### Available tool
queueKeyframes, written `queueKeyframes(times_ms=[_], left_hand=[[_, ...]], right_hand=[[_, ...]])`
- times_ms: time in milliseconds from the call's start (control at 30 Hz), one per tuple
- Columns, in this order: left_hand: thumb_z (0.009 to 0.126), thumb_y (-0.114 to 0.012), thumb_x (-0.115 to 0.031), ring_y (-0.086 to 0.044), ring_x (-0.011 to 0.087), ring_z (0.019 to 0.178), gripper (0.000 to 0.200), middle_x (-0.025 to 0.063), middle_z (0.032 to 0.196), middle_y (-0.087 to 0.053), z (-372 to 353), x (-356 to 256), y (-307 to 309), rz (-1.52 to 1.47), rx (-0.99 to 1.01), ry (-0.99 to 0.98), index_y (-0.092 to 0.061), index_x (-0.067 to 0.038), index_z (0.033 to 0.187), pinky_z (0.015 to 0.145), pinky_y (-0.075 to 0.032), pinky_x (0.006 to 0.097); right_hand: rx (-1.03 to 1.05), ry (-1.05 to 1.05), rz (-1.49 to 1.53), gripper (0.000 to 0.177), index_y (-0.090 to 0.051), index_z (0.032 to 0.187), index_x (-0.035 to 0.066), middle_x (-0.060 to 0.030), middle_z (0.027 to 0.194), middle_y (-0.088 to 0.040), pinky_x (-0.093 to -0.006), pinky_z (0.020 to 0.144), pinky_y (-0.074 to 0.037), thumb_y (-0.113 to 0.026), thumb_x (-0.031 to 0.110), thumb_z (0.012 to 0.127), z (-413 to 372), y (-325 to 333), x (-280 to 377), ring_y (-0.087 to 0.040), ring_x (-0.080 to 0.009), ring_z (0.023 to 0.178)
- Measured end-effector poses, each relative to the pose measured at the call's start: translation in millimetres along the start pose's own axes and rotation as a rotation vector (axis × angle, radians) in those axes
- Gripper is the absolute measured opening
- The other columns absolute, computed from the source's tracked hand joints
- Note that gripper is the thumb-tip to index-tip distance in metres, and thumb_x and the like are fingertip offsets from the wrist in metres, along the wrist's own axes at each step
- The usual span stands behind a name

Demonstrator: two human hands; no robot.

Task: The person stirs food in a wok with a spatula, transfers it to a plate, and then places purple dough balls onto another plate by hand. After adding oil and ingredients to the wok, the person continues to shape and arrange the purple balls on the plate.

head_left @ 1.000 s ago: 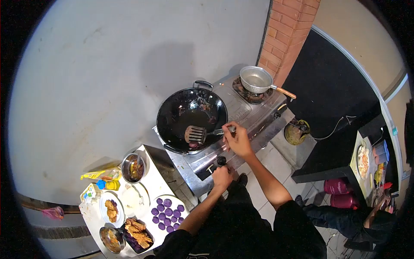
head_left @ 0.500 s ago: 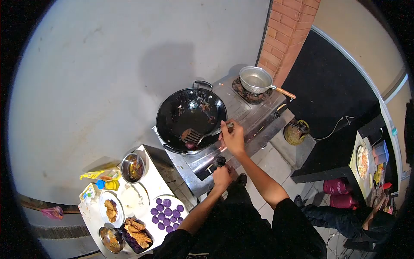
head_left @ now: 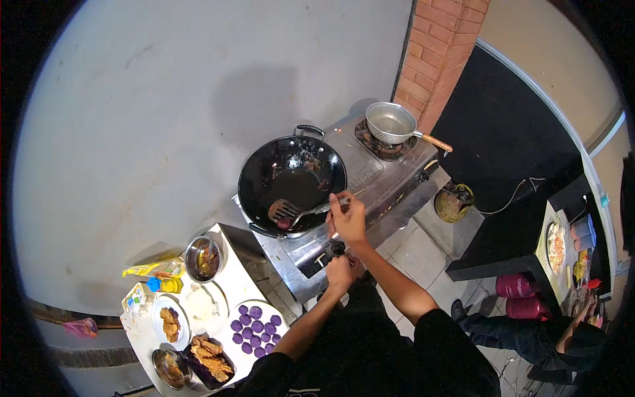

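Observation:
My right hand [head_left: 347,218] is closed round the handle of a slotted spatula [head_left: 283,210], whose blade rests low in a large black wok [head_left: 294,175]. A small dark purple lump [head_left: 284,223] lies at the blade's edge in the wok. Dark residue clings to the wok's inner wall. The wok sits on a steel gas stove [head_left: 357,169]. At the stove's front, my left hand [head_left: 340,273] is closed close below a black knob [head_left: 338,248]; what its fingers hold, if anything, is hidden.
A saucepan [head_left: 391,122] stands on the rear right burner. The lower left table [head_left: 248,281] holds a plate of purple balls [head_left: 256,325], a tray of fried pieces [head_left: 210,360], bowls and bottles. Right: a gas cylinder [head_left: 454,202], another counter and a person in dark clothes [head_left: 516,334].
My right hand has shifted slightly left and down, and the spatula blade has moved left in the wok. The purple lump has moved slightly left with it. My left hand has stayed near the knob.

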State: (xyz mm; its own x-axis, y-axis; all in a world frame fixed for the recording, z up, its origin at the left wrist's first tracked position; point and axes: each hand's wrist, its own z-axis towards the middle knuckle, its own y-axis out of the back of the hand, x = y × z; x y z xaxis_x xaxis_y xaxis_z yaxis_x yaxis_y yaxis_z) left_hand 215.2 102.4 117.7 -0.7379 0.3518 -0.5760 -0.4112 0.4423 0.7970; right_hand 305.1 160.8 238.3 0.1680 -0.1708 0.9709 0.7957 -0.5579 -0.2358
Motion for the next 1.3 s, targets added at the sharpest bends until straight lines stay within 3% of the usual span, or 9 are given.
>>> queueKeyframes(times_ms=[100,200,300,1000,1100,1200,1300], left_hand=[[0.082,-0.065,-0.031,-0.068,0.0373,0.074,0.025,0.0199,0.077,-0.068,-0.3,-0.3,-0.1,0.003,0.013,-0.001,-0.072,-0.007,0.083,0.071,-0.055,0.0459],[0.074,-0.073,-0.032,-0.067,0.0425,0.078,0.032,0.0246,0.081,-0.067,1.3,3.3,-1.5,-0.090,0.034,0.000,-0.070,-0.002,0.082,0.073,-0.054,0.0496],[0.083,-0.064,-0.031,-0.068,0.0369,0.075,0.024,0.0187,0.079,-0.069,-0.6,0.1,1.4,0.009,-0.007,-0.006,-0.071,-0.008,0.083,0.070,-0.055,0.0453],[0.088,-0.063,-0.030,-0.068,0.0364,0.073,0.022,0.0165,0.076,-0.070,1.5,-1.5,0.5,-0.025,-0.014,-0.059,-0.067,-0.009,0.091,0.067,-0.054,0.0456],[0.082,-0.070,-0.035,-0.064,0.0425,0.081,0.034,0.0231,0.085,-0.066,5.3,3.3,-6.4,-0.108,0.023,-0.029,-0.065,-0.003,0.091,0.071,-0.052,0.0511],[0.089,-0.062,-0.033,-0.068,0.0362,0.071,0.023,0.0137,0.073,-0.069,4.1,2.8,-8.4,-0.005,-0.056,-0.081,-0.066,-0.011,0.090,0.065,-0.054,0.0454],[0.089,-0.063,-0.032,-0.068,0.0357,0.072,0.021,0.0132,0.074,-0.069,4.2,3.5,-7.4,-0.021,-0.043,-0.092,-0.065,-0.011,0.092,0.064,-0.054,0.0454]], right_hand=[[-0.035,-0.024,-0.001,0.026,-0.050,0.082,-0.002,-0.0090,0.053,-0.054,-0.0306,0.030,-0.041,-0.056,0.018,0.097,1.4,-4.5,-1.7,-0.049,-0.0141,0.033],[-0.048,-0.022,-0.007,0.026,-0.050,0.084,-0.002,-0.0095,0.054,-0.055,-0.0308,0.029,-0.041,-0.057,0.020,0.097,3.9,-5.0,-1.9,-0.048,-0.0141,0.032],[-0.028,0.006,-0.009,0.024,-0.051,0.082,-0.002,-0.0081,0.054,-0.055,-0.0305,0.031,-0.042,-0.055,0.017,0.098,2.3,-1.8,-3.9,-0.051,-0.0140,0.034],[0.213,0.068,-0.055,0.015,-0.054,0.107,-0.001,-0.0062,0.067,-0.059,-0.0256,0.039,-0.043,-0.056,0.009,0.097,-15.1,34.3,-6.1,-0.053,-0.0089,0.046],[0.245,0.088,-0.074,0.016,-0.054,0.109,-0.002,-0.0070,0.070,-0.059,-0.0251,0.041,-0.044,-0.054,0.010,0.098,-18.5,37.9,-8.3,-0.054,-0.0088,0.050],[0.258,0.089,-0.086,0.018,-0.054,0.111,-0.002,-0.0077,0.072,-0.060,-0.0251,0.043,-0.046,-0.053,0.010,0.098,-20.6,40.9,-9.7,-0.055,-0.0092,0.052],[0.265,0.104,-0.088,0.019,-0.054,0.113,-0.002,-0.0081,0.074,-0.060,-0.0253,0.045,-0.047,-0.052,0.011,0.098,-23.2,44.2,-8.1,-0.055,-0.0096,0.053]])
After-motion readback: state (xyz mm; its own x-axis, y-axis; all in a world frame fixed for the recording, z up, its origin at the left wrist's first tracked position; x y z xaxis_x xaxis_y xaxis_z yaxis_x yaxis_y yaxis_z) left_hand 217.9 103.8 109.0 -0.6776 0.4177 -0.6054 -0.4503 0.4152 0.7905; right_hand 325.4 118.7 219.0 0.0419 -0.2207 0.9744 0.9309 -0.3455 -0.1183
